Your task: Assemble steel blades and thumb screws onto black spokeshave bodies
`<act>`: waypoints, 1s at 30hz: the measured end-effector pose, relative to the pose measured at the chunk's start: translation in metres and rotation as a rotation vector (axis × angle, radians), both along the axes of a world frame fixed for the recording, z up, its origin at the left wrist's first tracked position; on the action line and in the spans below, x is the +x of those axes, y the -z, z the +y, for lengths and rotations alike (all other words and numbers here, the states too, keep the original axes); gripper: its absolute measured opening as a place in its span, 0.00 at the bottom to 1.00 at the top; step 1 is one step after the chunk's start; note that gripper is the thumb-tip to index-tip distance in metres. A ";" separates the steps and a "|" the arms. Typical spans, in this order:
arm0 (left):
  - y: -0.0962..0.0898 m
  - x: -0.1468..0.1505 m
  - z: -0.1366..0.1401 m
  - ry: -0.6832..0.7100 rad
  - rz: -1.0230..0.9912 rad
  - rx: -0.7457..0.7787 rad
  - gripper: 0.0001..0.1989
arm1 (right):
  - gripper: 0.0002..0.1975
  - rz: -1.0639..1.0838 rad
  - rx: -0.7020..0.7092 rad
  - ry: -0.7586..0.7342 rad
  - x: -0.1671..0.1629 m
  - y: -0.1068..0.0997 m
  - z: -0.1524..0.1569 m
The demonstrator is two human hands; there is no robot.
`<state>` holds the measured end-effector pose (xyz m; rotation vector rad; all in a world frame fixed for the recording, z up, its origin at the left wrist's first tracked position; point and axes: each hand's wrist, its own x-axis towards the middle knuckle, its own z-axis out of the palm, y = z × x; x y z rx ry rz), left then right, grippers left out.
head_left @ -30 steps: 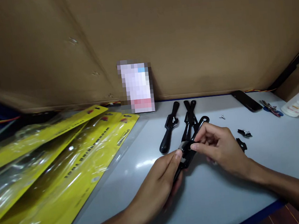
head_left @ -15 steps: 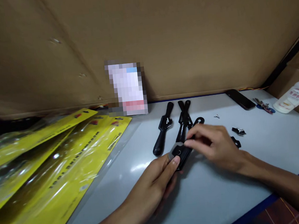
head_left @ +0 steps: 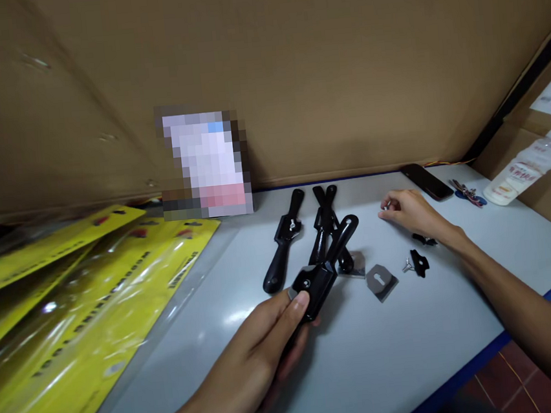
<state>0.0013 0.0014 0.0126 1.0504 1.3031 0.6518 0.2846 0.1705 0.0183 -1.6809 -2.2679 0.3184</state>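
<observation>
In the head view, the left hand [head_left: 264, 341] holds a black, glossy metal tool with slim handles and a wider middle [head_left: 318, 287] above the grey-white surface [head_left: 392, 357]. Its fingers are wrapped round the lower part, the thumb pressed on the flat middle, where a grey metal edge shows. The tool slants, its free handle pointing up and away to the right.

The right hand [head_left: 415, 214] is well apart from it, low over the surface, thumb and index finger drawn narrow at a small silver metal piece [head_left: 386, 207]; I cannot tell whether they grip it.

Behind the held tool lie a similar black tool with a silver wing screw [head_left: 281, 241] and two crossed black tools [head_left: 325, 218]. To its right are a flat grey metal plate with a slot [head_left: 376, 289] and a small black notched plate [head_left: 420, 263], just beside a silver wing-shaped screw [head_left: 407, 266]. Yellow cards in clear plastic packaging [head_left: 119, 299] overlap on the left.
</observation>
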 end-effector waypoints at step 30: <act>-0.006 -0.002 0.011 0.160 -0.095 0.012 0.26 | 0.07 0.594 0.028 -0.525 -0.104 -0.050 -0.100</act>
